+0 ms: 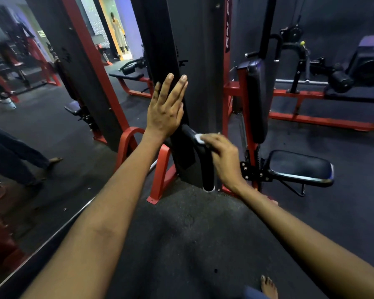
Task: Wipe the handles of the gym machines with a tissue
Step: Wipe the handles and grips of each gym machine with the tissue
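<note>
Handle [205, 160]: black, smooth, slightly glossy grip. Tissue [199, 138]: white, soft paper. Frame [160, 178]: red painted metal, satin finish. Seat [300, 167]: black glossy padded vinyl. Floor [181, 234]: dark, matt, grainy rubber.

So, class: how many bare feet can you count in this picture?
2: one bare foot at the bottom edge, right of centre; another at the left, in what looks like a mirror. Others may be hidden.

I see dark speckled rubber floor [181, 234]; red machine frame [160, 171] bolted on it, my bare foot [269, 288] at bottom edge, bench base [134, 90] further back.
</note>
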Tool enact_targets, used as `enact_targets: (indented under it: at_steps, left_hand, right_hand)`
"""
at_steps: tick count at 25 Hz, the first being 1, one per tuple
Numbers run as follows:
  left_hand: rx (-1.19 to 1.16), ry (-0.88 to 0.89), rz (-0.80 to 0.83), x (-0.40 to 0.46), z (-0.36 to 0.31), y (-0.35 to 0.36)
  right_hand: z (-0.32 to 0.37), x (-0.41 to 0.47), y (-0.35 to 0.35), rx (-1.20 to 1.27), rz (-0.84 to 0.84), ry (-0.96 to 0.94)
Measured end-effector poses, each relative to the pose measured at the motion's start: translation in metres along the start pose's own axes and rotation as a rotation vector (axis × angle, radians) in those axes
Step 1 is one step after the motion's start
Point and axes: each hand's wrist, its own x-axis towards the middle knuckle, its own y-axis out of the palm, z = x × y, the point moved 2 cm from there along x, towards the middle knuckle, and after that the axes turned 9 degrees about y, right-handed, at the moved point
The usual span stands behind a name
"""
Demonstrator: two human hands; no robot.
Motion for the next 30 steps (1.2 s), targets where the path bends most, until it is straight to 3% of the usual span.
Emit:
enact_targets:
  at_steps: [2, 5, 10, 14, 18, 21, 24, 27, 30]
  left_hand:
    - [-0.011, 0.007, 0.006, -0.002, -0.003, -0.001]
    - [-0.007, 0.000, -0.010, -0.003, -0.001, -0.001]
    - [0.017, 0.005, -0.021, 0.000, -0.001, 0.002]
    - [0.000, 0.002, -0.022, -0.008, -0.002, 0.002]
    - [-0.012, 0.000, -0.012, -0.007, 0.005, 0.001]
    - [-0.008, 0.007, -0.002, -0.009, 0.004, 0.000]
    - [-0.019, -0.011, -0.009, -0.008, 0.003, 0.001]
    - [-0.025, -0.014, -0.024, -0.009, 0.002, 0.001]
    - [-0.030, -0.009, -0.022, -0.010, 0.002, -0.001]
  right_hand:
    - [-0.021, -0.032, 0.003, 0.100, 0.008, 0.208]
    - [-0.053, -0.052, -0.001, -0.005, 0.128, 0.439]
    - [-0.037, 0.018, 0.001, 0.225, 0.409, 0.322]
    - [-0.090, -0.035, 0.003, -0.064, 0.527, 0.469]
    - [-0.103, -0.018, 0.011, -0.499, 0.779, 0.478]
    - [-0.072, 0.003, 0.005, -0.283, 0.719, 0.520]
    - [-0.013, 0.033, -0.006, 0.031, 0.539, 0.392]
    - [0.011, 0.031, -0.001, -0.175, 0.284, 0.067]
    - [-0.004, -0.013, 0.001, -0.516, 0.232, -0.129]
